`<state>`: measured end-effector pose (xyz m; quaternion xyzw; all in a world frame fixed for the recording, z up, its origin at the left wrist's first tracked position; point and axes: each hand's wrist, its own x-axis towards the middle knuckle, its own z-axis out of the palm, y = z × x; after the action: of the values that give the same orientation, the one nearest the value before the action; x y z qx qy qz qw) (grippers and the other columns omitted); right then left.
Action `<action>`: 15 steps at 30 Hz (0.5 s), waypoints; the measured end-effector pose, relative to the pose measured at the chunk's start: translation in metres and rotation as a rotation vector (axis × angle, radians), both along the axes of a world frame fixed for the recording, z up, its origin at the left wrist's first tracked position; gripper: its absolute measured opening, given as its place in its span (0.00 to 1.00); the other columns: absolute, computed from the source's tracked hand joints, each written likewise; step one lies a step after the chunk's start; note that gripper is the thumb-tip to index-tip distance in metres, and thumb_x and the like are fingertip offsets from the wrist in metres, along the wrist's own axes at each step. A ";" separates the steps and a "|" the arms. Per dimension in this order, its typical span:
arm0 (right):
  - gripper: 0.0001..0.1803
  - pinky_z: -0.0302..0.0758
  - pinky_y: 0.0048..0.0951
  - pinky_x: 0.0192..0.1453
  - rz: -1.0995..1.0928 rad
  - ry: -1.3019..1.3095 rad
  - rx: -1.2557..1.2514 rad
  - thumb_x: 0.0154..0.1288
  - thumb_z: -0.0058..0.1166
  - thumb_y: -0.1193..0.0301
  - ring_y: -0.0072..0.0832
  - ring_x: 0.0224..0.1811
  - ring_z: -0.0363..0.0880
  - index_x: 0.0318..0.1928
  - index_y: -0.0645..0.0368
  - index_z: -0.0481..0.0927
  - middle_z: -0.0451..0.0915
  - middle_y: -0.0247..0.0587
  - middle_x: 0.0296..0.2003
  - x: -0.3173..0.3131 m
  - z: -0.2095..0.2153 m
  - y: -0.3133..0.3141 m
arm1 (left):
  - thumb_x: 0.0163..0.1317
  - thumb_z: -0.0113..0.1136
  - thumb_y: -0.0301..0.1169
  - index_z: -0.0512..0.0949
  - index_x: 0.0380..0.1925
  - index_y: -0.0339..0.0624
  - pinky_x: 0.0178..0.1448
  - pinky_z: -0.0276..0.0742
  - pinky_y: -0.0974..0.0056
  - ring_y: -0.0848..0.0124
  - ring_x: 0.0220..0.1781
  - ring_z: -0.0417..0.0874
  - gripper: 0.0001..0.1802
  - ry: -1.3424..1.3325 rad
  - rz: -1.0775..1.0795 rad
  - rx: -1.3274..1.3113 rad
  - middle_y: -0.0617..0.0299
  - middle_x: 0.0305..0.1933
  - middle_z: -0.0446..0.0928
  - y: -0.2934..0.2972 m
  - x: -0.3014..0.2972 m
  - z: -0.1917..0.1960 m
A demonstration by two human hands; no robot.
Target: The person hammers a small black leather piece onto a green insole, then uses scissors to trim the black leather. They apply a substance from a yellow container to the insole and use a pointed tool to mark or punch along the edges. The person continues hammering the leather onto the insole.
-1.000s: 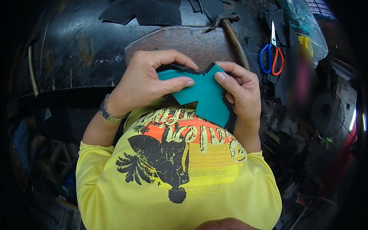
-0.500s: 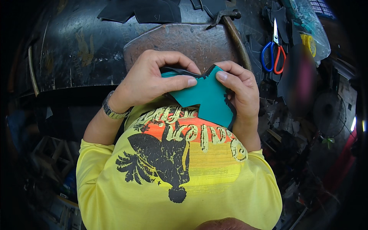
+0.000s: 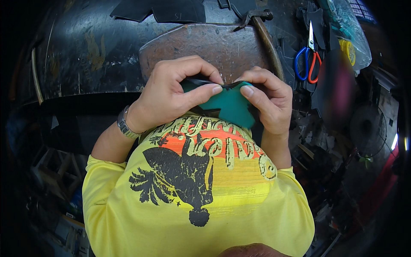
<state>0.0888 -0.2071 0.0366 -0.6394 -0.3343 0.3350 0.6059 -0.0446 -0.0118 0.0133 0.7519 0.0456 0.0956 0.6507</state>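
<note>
A flat piece with a green face and black edges (image 3: 233,105), leather-like, is held up between my hands, just above the near edge of the bench. The thumb and forefinger of my left hand (image 3: 173,88) pinch its upper black edge near the middle. Close beside, my right hand (image 3: 272,98) pinches the upper right corner, thumb on the green face. Between the two pinches the edge dips. The lower part of the piece is blurred, and my fingers cover both its sides.
Behind my hands lies a brown slab (image 3: 192,47) with a hammer (image 3: 269,49) along its right side. Black cut pieces (image 3: 180,10) lie at the back. Scissors with blue and red handles (image 3: 307,64), a yellow round object (image 3: 347,52) and a plastic bag (image 3: 357,36) are at the right.
The green face has tilted and looks shorter, its lower part swinging up and left. My right thumb and fingers have shifted slightly along the upper edge; both hands keep their pinch.
</note>
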 end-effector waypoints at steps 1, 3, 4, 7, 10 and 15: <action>0.07 0.73 0.23 0.40 0.018 -0.022 0.004 0.65 0.61 0.80 0.22 0.35 0.80 0.42 0.68 0.84 0.82 0.37 0.33 0.002 0.001 0.002 | 0.60 0.72 0.25 0.85 0.37 0.36 0.45 0.79 0.69 0.72 0.39 0.86 0.07 -0.049 0.025 0.092 0.59 0.38 0.86 -0.001 -0.001 0.001; 0.08 0.74 0.25 0.41 0.102 -0.221 0.010 0.61 0.63 0.80 0.25 0.36 0.80 0.41 0.68 0.84 0.82 0.39 0.33 0.006 0.003 0.004 | 0.59 0.72 0.24 0.85 0.37 0.37 0.44 0.80 0.66 0.67 0.38 0.87 0.07 -0.119 0.043 0.152 0.57 0.37 0.85 -0.003 0.000 0.003; 0.08 0.74 0.26 0.41 0.137 -0.317 0.019 0.60 0.64 0.80 0.27 0.36 0.81 0.41 0.68 0.85 0.82 0.40 0.33 0.009 0.003 0.006 | 0.58 0.72 0.24 0.86 0.38 0.37 0.44 0.81 0.65 0.64 0.37 0.88 0.08 -0.156 0.053 0.179 0.56 0.36 0.85 -0.003 0.000 0.005; 0.08 0.74 0.27 0.43 0.109 -0.330 0.024 0.58 0.64 0.82 0.28 0.36 0.81 0.39 0.68 0.85 0.83 0.42 0.34 0.008 0.006 0.007 | 0.58 0.72 0.22 0.86 0.38 0.37 0.44 0.82 0.64 0.64 0.38 0.87 0.08 -0.173 0.039 0.176 0.56 0.37 0.85 -0.004 0.002 0.008; 0.07 0.74 0.27 0.43 0.146 -0.145 0.138 0.59 0.63 0.82 0.28 0.37 0.81 0.39 0.69 0.85 0.83 0.43 0.34 0.007 0.004 0.008 | 0.58 0.73 0.22 0.86 0.38 0.37 0.43 0.81 0.65 0.65 0.38 0.87 0.08 -0.292 -0.069 0.158 0.56 0.36 0.85 0.005 0.005 0.010; 0.06 0.74 0.27 0.43 0.117 0.120 0.147 0.60 0.64 0.81 0.28 0.38 0.81 0.39 0.69 0.86 0.84 0.43 0.35 0.004 0.003 0.007 | 0.56 0.74 0.23 0.85 0.37 0.36 0.42 0.81 0.65 0.64 0.36 0.86 0.09 -0.282 -0.121 0.108 0.57 0.35 0.85 0.014 0.004 0.012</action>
<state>0.0925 -0.2001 0.0392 -0.5513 -0.3580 0.3820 0.6496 -0.0406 0.0021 0.0255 0.7664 -0.0967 0.1633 0.6136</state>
